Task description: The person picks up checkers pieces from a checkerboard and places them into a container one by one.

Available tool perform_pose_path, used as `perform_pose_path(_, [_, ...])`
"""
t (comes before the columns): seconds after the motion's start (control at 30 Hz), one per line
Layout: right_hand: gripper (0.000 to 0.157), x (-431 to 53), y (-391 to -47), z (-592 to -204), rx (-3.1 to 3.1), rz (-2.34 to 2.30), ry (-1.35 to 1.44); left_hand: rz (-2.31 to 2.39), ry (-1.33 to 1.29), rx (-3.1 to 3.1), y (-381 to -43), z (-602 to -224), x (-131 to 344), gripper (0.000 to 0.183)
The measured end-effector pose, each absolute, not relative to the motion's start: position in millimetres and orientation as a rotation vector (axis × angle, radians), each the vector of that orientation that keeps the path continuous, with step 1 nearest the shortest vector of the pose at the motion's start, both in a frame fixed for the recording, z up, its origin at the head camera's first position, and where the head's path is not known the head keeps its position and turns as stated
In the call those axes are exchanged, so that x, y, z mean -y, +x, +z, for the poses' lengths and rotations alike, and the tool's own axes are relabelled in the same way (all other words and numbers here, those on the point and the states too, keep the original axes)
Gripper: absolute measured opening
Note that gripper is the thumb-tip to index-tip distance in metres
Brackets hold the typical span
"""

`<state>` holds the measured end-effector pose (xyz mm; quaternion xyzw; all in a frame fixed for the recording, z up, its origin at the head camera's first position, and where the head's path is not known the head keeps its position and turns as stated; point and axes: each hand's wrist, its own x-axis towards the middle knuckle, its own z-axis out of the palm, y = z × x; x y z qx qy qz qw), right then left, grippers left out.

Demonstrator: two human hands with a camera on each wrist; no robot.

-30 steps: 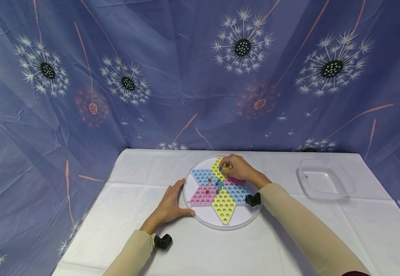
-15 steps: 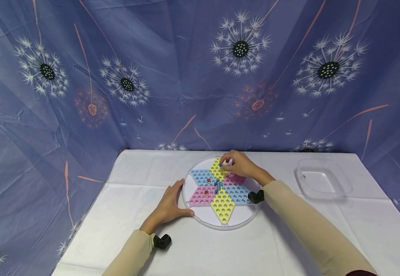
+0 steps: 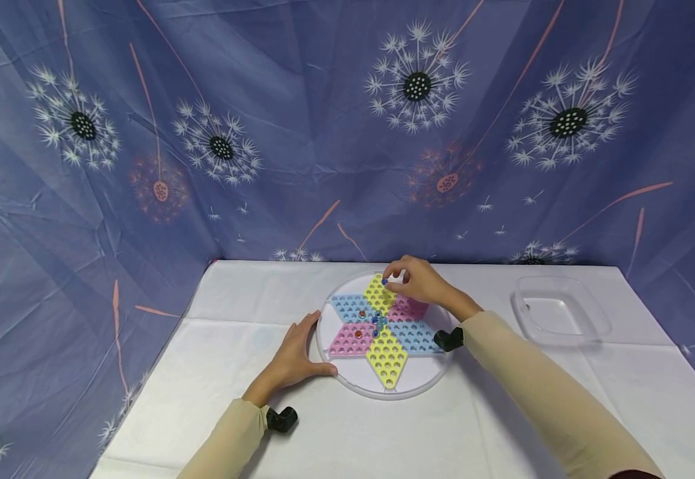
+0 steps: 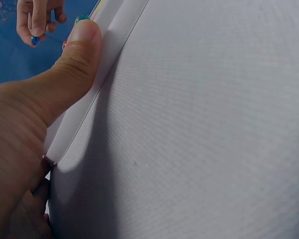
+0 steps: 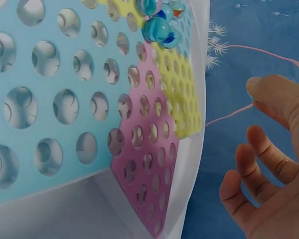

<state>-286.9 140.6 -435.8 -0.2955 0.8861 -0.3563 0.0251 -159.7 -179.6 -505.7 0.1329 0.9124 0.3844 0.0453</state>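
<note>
While the left hand (image 3: 292, 356) steadies against the left side of the round game board (image 3: 425, 369), the right hand (image 3: 421, 281) is raised above the board's far edge. Left fingers: spread wide, thumb and fingertips touching the rim at separate spots, thumb nearly straight. Right fingers: thumb and index finger pinch one blue marble (image 3: 385, 282), held clear of the board near the far yellow point; the other fingers bend loosely. The right arm reaches forward and inward.

The board is white with a smooth raised rim and rests on a white cloth (image 3: 383, 439). Its perforated star consists of yellow, pink and light-blue diamonds with rows of round holes. A cluster of translucent, glossy blue marbles (image 5: 156, 29) sits at the centre; two reddish marbles (image 3: 358, 334) sit apart toward the left.

To the right stands a clear, round-cornered container (image 3: 569, 338), well apart from the board. Both sleeves (image 3: 533, 379) are plain beige fabric. Behind hangs a creased blue curtain (image 3: 299, 120) printed with white and pink dandelions.
</note>
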Motion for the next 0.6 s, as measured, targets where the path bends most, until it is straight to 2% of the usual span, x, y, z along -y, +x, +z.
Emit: perform_pose_path(0.6, [0.019, -148, -286, -422, -2.756, -1.157, -0.881, 1.180, 0.445, -2.791, -160, -505, 180, 0.127])
